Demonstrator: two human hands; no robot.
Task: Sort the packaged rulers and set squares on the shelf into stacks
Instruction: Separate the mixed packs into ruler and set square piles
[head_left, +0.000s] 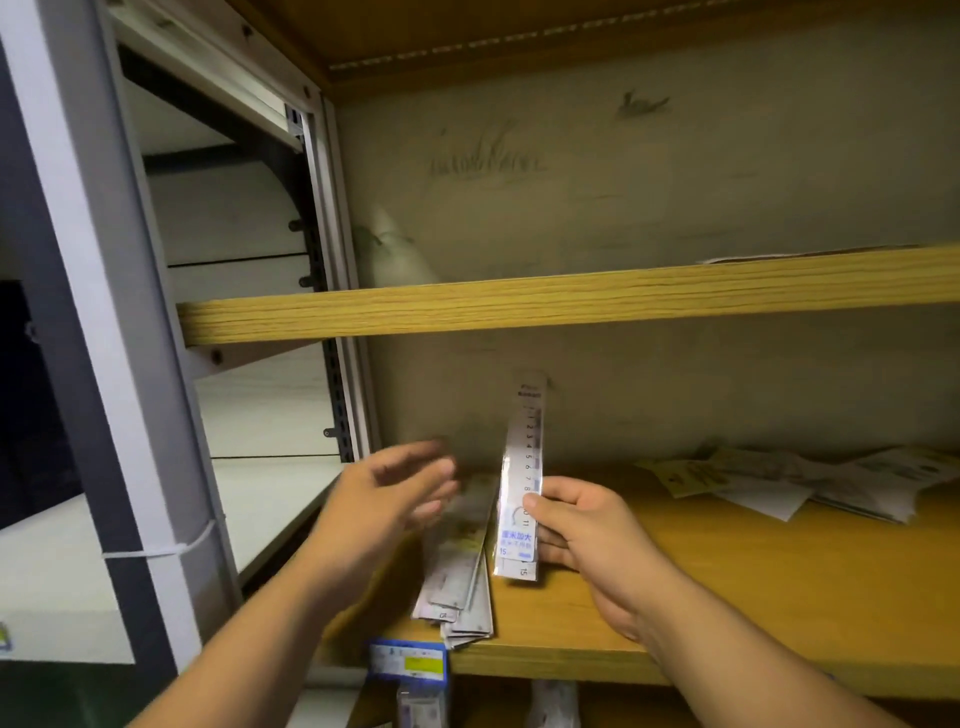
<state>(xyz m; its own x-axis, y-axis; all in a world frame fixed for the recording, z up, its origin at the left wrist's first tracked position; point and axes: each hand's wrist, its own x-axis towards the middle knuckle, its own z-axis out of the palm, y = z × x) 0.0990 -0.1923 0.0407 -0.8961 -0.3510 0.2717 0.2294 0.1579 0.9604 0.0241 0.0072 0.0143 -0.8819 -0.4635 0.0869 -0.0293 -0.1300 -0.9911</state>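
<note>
On the lower yellow wood-grain shelf board (727, 597), toward six o'clock of the view, the right hand (582, 525) pinches a clear-sleeved packaged ruler with blue lettering (519, 467) by its lower half, thumb on the printed face and fingers curled behind. The ruler stands nearly upright. Its long axis runs from six to twelve o'clock, the hang-tab end points up with a slight lean toward one o'clock, and the end marked 15 is at the bottom, close over the board. Whether it touches the board I cannot tell. The left hand (395, 488) hovers at nine o'clock of the ruler, blurred, fingers loosely spread and holding nothing. Just beside the ruler, at its seven o'clock, a flat stack of similar packaged rulers (460, 571) lies on the board, long axis running from the front edge toward the back wall. A loose heap of pale and yellow packages (779, 483) sits well apart at three o'clock, unsorted. The step in hand looks like adding this ruler to the stack. To do it well, tip the top end away toward the wall so the axis matches the stack, lower it flat with the ends lined up, and let the free hand square the edges before letting go.
</note>
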